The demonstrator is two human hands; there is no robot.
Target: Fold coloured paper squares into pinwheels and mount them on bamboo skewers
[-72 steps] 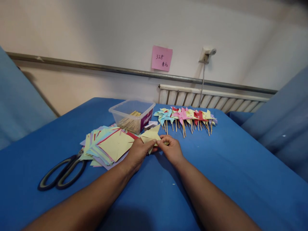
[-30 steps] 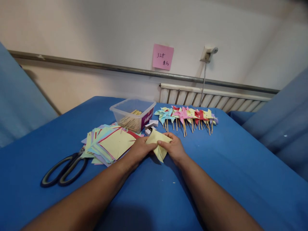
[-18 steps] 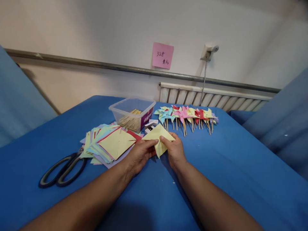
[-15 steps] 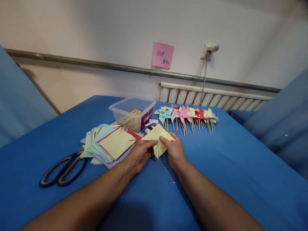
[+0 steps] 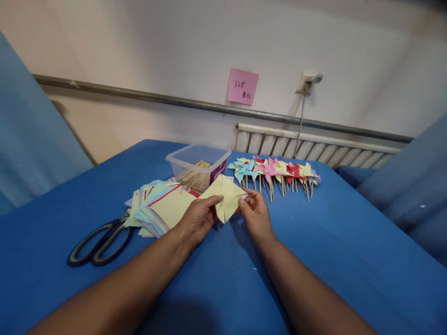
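Both of my hands hold one yellow paper square (image 5: pixel 223 195) just above the blue table (image 5: pixel 335 251). My left hand (image 5: pixel 195 219) pinches its left side with thumb and fingers closed. At the paper's right corner my right hand (image 5: pixel 256 215) grips with curled fingers. The paper is tilted like a diamond and shows cut or fold lines near its lower point. A fanned stack of coloured paper squares (image 5: pixel 160 207) lies directly left of my left hand.
Black-handled scissors (image 5: pixel 101 239) lie at the left. A clear plastic box (image 5: pixel 198 165) holding wooden sticks stands behind the stack. A row of finished paper pinwheels (image 5: pixel 274 171) on sticks lies at the back. A pink note (image 5: pixel 242 87) hangs on the wall.
The yellow paper has been turned and opened flatter between my hands, and my right hand has shifted to its right corner. The camera view has moved slightly.
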